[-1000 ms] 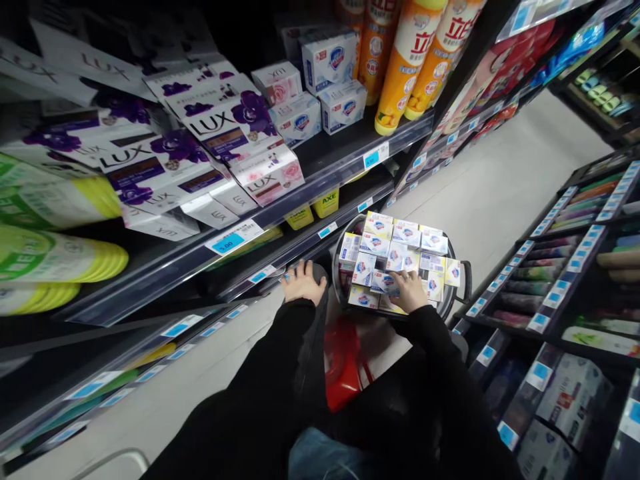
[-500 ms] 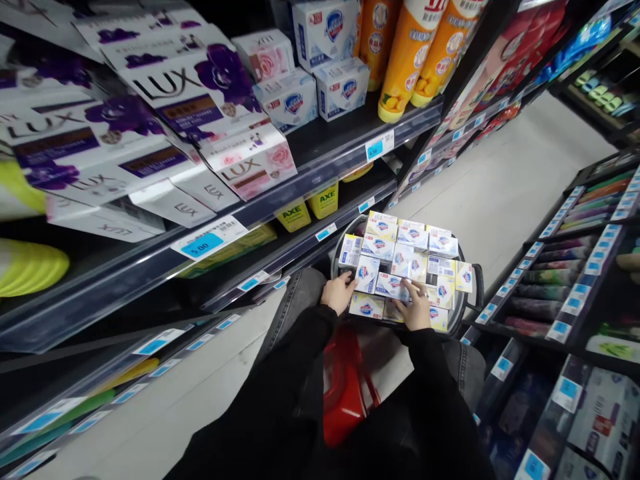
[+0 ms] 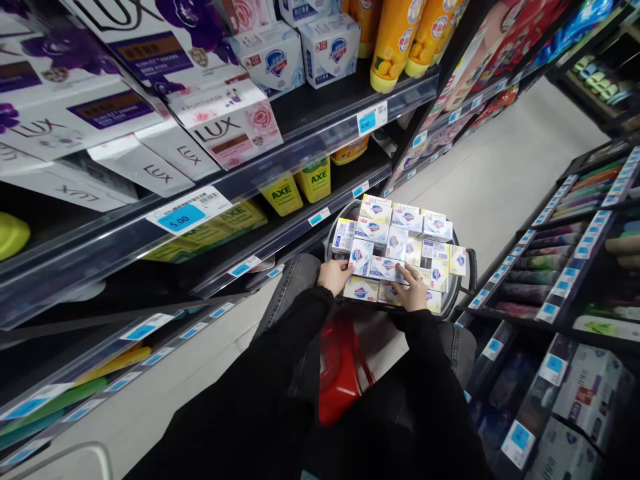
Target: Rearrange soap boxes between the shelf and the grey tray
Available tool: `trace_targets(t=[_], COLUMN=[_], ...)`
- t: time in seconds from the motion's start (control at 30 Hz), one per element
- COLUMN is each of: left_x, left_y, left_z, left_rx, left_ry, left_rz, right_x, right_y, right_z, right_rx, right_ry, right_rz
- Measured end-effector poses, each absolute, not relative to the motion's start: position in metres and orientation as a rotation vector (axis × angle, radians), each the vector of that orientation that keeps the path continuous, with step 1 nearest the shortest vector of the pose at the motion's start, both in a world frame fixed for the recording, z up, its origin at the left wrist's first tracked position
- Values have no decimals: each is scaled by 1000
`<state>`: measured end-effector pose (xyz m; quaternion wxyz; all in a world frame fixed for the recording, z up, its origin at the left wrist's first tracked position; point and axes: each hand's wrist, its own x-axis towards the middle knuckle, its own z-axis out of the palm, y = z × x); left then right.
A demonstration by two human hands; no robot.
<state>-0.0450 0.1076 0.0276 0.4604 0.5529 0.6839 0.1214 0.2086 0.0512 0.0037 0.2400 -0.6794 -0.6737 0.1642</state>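
Many white, blue and yellow boxes of bar soap lie packed together on a round dark container [image 3: 454, 301] in front of my knees. My left hand [image 3: 334, 276] is at the left side, its fingertips against a soap box standing on end [image 3: 361, 257]. Beside that one lies a sideways soap box [image 3: 384, 268]. My right hand [image 3: 413, 289] has its fingers and thumb at the right end of this sideways box, and a ring shows on one finger. The undersides of both hands' fingertips are partly hidden.
On the left a shelf holds LUX soap packs [image 3: 225, 127], more soap boxes [image 3: 330, 50] and orange bottles [image 3: 390, 47]. Yellow AXE bottles [image 3: 315, 179] stand below. A red plastic object [image 3: 343, 373] is between my legs. Shelving with packets [image 3: 540, 275] lines the right.
The view has shifted a little, with the shelf moving up and left in the picture. Both hands stay at the same soap boxes, almost unmoved against them.
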Motion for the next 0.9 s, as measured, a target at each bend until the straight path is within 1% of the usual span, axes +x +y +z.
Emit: trace_targets(t=[0.17,0.27,0.33,0.43,0.53,0.6,0.67,0.73,0.8,0.9], left_x=[-46,-49,-50,-51,-51,-51,-52,-53,-55,-56], left_y=[105,104,105,108,108,107,105,103,101,100], left_z=[40,50,53,55,56,57,58,58,58,55], left_rx=[1381,1430,1446,1456,1486,1502,1506,1510,1524,1551], left_ry=[1699,1714,1709,1693,1679,1657,1641,1627,1605,1577], left_rz=[271,208,174,127,54,27,15,14,21,31], right_x=[204,199,190,161,113,77,44,19,4,-4], right_y=[46,50,65,115,200,266,327,373,401,418], right_z=[12,43,82,160,231,258,267,265,258,250], right_rx=[-1797,-1761,-1773,-1641,-1366,-1285,-1360,-1475,-1570,-1626], right_ry=[-1807,-1732,-1654,-1688,-1854,-1890,-1927,-1942,-1903,-1816], right_rz=[530,527,486,444,493,479,396,295,273,362])
